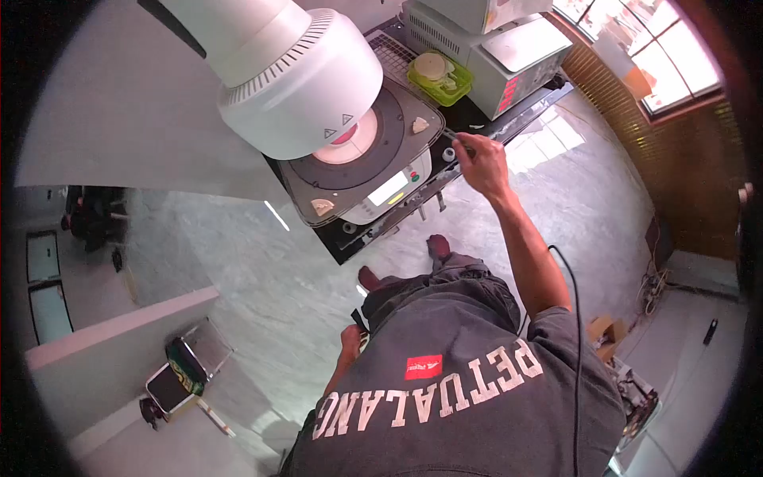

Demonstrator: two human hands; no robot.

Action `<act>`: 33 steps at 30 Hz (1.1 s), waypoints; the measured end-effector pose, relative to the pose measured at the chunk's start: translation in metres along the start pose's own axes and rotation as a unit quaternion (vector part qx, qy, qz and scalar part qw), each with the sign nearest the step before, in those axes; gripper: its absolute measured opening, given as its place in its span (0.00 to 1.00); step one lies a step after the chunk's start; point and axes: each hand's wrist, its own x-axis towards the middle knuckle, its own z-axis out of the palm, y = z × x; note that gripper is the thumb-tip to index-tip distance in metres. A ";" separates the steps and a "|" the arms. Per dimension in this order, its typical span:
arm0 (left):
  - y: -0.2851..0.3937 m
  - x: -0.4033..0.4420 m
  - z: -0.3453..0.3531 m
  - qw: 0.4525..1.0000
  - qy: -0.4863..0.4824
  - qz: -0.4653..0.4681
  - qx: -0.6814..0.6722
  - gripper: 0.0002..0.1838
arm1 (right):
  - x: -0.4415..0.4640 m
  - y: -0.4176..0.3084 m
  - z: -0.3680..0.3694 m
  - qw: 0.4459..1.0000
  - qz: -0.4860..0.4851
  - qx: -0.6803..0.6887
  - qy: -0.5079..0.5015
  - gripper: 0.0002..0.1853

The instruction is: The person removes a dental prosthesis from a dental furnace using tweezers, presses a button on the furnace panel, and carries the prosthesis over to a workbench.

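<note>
My right hand (482,164) is raised at the right edge of a bench-top furnace, fingers pinched round thin metal tweezers (451,134). The tweezers point toward the furnace's dark plate (397,159); only their front part shows. A small pale piece (420,125) lies on that plate near their tip, apart from it. Another pale piece (322,207) rests at the plate's front left. Over a round light platform (350,147) hangs the white furnace head (306,87), with a reddish glow in the gap. My left hand (350,340) hangs low by my hip, fingers curled and partly hidden.
Behind the furnace stand a green basket (457,94) of pale pieces and a white device (520,67) with red digits. A small white round item (449,154) sits near the black bench edge (429,195). A black cable (574,318) runs beside my right arm. A chair (179,370) stands lower left.
</note>
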 end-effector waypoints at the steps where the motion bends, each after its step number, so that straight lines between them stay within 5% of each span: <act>1: 0.004 -0.010 0.018 1.000 -0.004 -0.006 -0.013 0.10 | 0.003 0.001 0.001 0.999 -0.034 -0.015 -0.006 0.11; 3: 0.001 -0.028 0.040 0.999 -0.009 -0.013 -0.036 0.10 | 0.009 0.001 -0.001 0.997 -0.024 -0.025 -0.069 0.12; 8: 0.015 -0.055 0.067 0.999 0.030 -0.038 0.010 0.11 | 0.010 0.008 0.006 0.996 -0.041 -0.041 -0.068 0.12; 14: 0.005 -0.046 0.066 0.988 0.092 -0.079 -0.095 0.14 | 0.008 0.009 0.002 0.997 -0.050 -0.023 -0.059 0.07; 24: 0.034 -0.049 0.068 0.980 0.114 -0.032 -0.160 0.10 | 0.019 0.024 -0.003 0.999 -0.051 -0.010 -0.016 0.08; 33: 0.030 -0.058 0.074 0.994 0.091 0.036 -0.054 0.11 | 0.075 0.060 -0.006 0.996 -0.004 -0.076 0.049 0.09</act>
